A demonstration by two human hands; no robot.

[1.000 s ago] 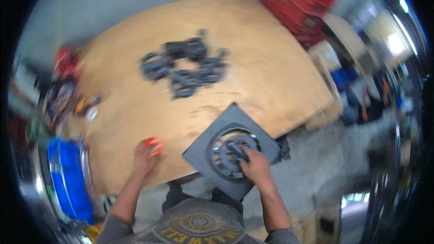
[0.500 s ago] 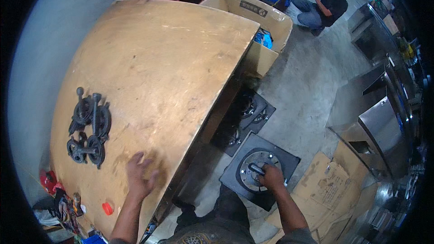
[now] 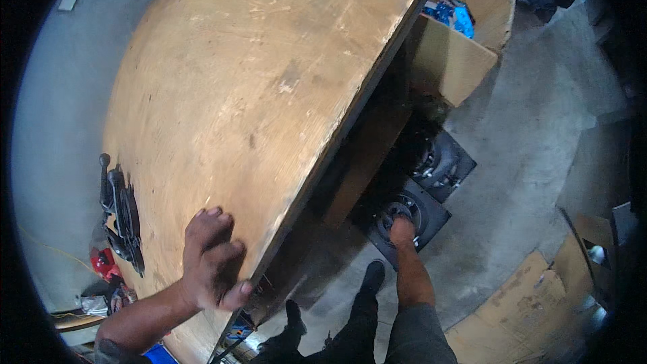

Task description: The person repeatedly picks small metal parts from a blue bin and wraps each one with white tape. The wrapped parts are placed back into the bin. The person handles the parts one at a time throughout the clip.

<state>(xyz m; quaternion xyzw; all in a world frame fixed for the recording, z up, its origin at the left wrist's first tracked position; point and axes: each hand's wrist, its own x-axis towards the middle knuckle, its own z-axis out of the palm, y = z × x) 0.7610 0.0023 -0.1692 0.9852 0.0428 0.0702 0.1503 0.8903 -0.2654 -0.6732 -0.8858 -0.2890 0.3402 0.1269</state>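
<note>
The right hand [image 3: 403, 230] has lowered the square black metal plate [image 3: 423, 213] beside a similar plate [image 3: 450, 165], grip unclear; the left hand's [image 3: 202, 264] empty fingers are loosely spread.

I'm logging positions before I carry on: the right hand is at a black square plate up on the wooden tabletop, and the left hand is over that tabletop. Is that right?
Not quite: the head view shows the black square plate down below the wooden tabletop, beyond its edge. The right hand is at it; the left hand is over the tabletop.
</note>
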